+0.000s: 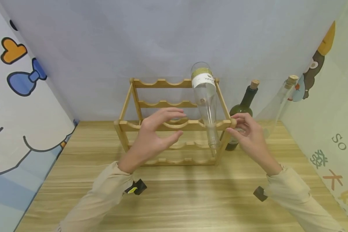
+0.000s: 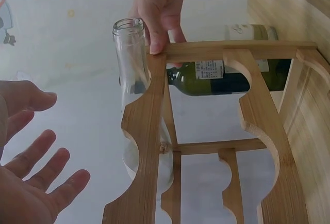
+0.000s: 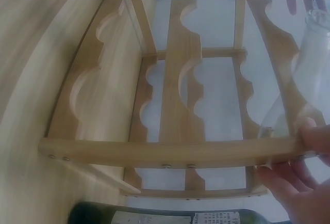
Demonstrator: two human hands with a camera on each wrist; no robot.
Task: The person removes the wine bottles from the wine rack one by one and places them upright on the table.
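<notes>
A wooden wine rack (image 1: pixel 174 126) with scalloped rails stands on the table. Across the right end of its top tier lies a clear glass bottle (image 1: pixel 203 96), white-labelled, its neck sloping down toward the front. My right hand (image 1: pixel 248 130) grips the rack's front right top corner, thumb on one side and fingers round the other, as the right wrist view (image 3: pixel 296 177) also shows. In front of the rack's middle my left hand (image 1: pixel 155 135) is held with thumb and fingers spread, nothing between them. In the left wrist view its fingers (image 2: pixel 49 154) are apart from the rail.
Right of the rack stands a corked dark green bottle (image 1: pixel 247 101), close beside my right hand. Farther right is a corked clear bottle (image 1: pixel 275 103). A pale curtain (image 1: pixel 104 48) hangs behind, and printed panels flank the wooden table (image 1: pixel 177 199).
</notes>
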